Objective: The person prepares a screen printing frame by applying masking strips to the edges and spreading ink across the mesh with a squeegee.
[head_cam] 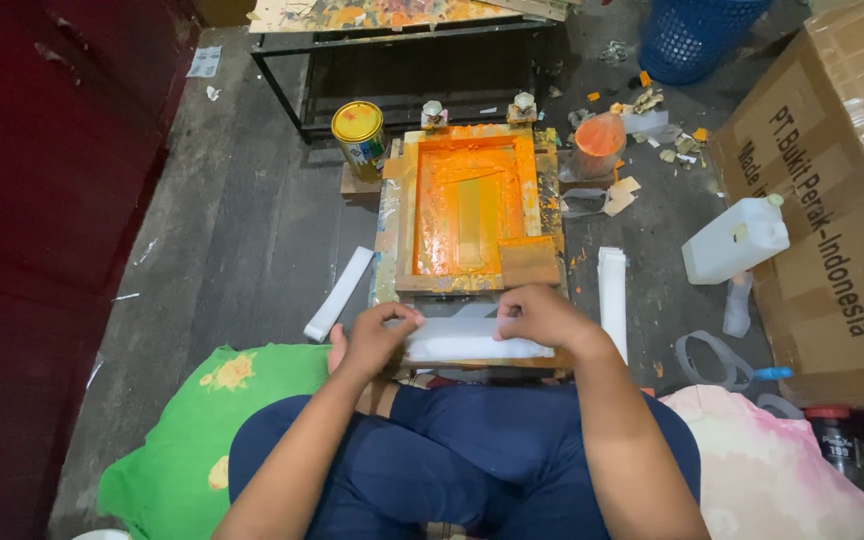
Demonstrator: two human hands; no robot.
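A white strip (472,340) is pinched at its ends by the left hand (377,338) and the right hand (542,315), each grip closed on it. Its long axis is laid from hand to hand, just before the orange screen-printing frame (467,210).

Bare forearms, no sleeves in view; dark navy trousers on crossed legs.

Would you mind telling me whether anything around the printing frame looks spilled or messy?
Yes. Orange ink is smeared over the wooden screen frame and its edges, beyond the mesh. Torn paper scraps litter the floor behind it. Both hands, left hand and right hand, hold a clean white strip.
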